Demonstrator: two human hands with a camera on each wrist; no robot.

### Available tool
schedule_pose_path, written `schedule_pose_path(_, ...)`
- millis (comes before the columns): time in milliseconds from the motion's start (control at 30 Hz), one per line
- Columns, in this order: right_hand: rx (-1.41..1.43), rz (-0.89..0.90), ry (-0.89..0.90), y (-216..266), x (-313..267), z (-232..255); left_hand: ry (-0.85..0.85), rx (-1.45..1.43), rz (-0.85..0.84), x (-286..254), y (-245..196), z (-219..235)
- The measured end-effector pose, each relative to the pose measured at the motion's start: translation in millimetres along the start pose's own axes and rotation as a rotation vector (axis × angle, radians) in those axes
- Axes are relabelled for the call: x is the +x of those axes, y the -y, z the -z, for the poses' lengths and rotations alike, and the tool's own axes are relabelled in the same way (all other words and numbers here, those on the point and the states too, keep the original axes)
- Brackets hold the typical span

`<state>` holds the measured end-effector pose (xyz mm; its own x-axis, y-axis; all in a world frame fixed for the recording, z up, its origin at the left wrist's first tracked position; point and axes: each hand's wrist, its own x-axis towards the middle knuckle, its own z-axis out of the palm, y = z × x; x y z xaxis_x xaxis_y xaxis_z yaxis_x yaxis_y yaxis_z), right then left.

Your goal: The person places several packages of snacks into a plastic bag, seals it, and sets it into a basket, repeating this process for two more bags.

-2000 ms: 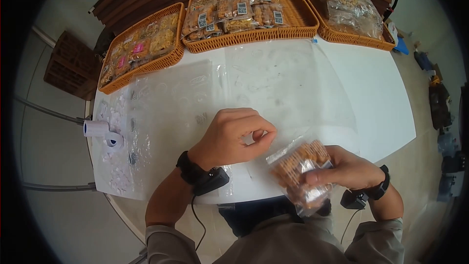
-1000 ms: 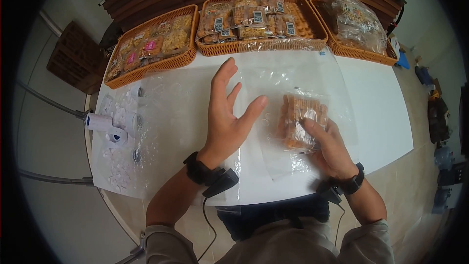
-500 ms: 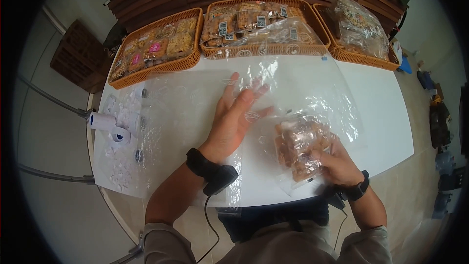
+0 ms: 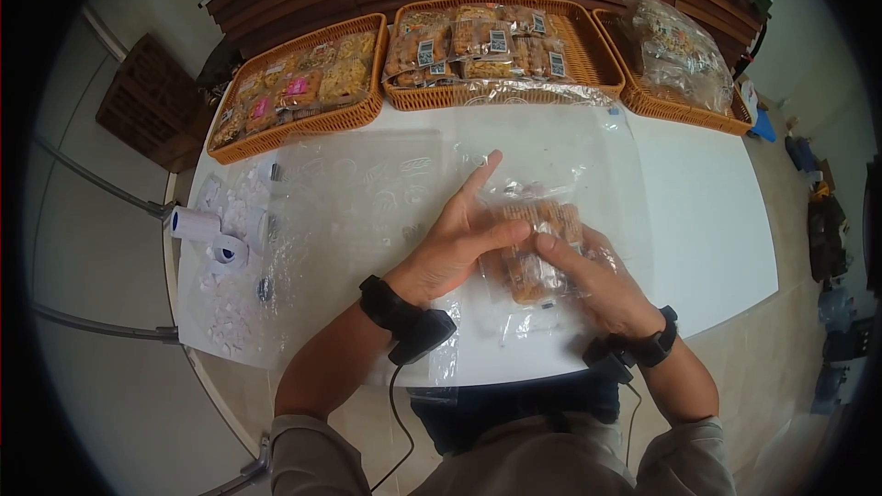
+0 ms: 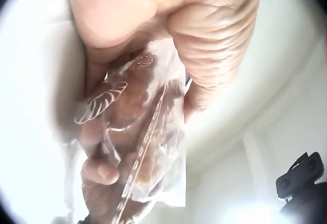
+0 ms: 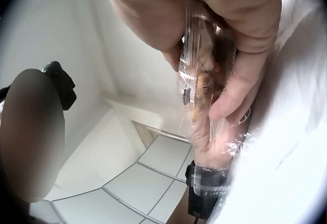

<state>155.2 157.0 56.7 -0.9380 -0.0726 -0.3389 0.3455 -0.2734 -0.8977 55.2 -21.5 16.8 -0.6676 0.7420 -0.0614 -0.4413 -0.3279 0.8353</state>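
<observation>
A clear packet of brown snack pieces (image 4: pixel 531 262) is held above the front middle of the table. The left hand (image 4: pixel 450 243) pinches its left side, thumb on top and fingers behind it. From the right, the right hand (image 4: pixel 611 285) grips the same packet, its thumb on the upper face. In the left wrist view the packet (image 5: pixel 135 106) hangs below the left hand (image 5: pixel 168 19), its film printed with pale swirls. The right wrist view shows the packet (image 6: pixel 202 76) edge-on under the right hand (image 6: pixel 214 25). Beneath, large clear plastic sheets (image 4: pixel 358 184) cover much of the table.
Three wicker baskets stand along the back: the left basket (image 4: pixel 303 128) and middle basket (image 4: pixel 593 46) hold snack packets, the right basket (image 4: pixel 661 108) clear bags. White label rolls (image 4: pixel 195 223) and paper scraps (image 4: pixel 230 308) lie at the table's left.
The left hand has moved from beside the packet onto its left side. The packet, in the right hand, has shifted slightly left and away from the body. The clear film raised before the middle basket has dropped.
</observation>
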Motion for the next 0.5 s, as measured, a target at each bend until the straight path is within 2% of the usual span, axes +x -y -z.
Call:
schedule_pose_path(100, 0.280, -0.127, 0.087, 3.5, -0.5, 4.3, -0.064, -0.072, 0.029, 1.1, -1.9, -1.3)
schedule_pose_path(200, 0.229, -0.109, 0.049, 17.3, -15.0, 2.9, -0.085, -0.101, 0.067, 0.5, -2.9, 1.4)
schedule_pose_path(300, -0.005, -0.001, 0.113, 10.8, -12.0, 12.2, -0.055, -0.071, 0.115, -1.9, -2.4, -0.3)
schedule_pose_path(400, 0.081, -0.007, -0.012, 4.2, -9.6, 15.7, 0.027, -0.047, 0.111, -0.6, -2.0, -7.9)
schedule_pose_path(500, 0.079, 0.097, -0.043, 2.4, -3.8, 12.3, 0.142, -0.043, 0.148, -0.7, -5.9, -10.9)
